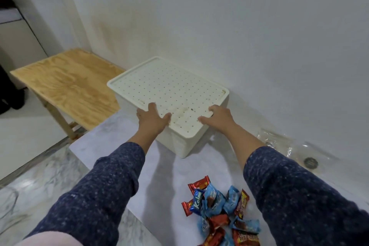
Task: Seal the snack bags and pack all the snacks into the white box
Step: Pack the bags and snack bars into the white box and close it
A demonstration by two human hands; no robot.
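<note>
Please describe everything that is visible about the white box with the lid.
The white rectangular plastic box has rounded corners and is closed by a flat cream lid dotted with rows of small holes; the lid shows some brownish marks near its front edge. It stands upright on the pale table, turned at an angle, close to the white wall. The left hand and the right hand grip the lid's near edge, thumbs on top. The snacks lie apart from it.

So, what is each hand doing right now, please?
Left hand: grips the near edge of the lid.
Right hand: grips the same edge.
</note>
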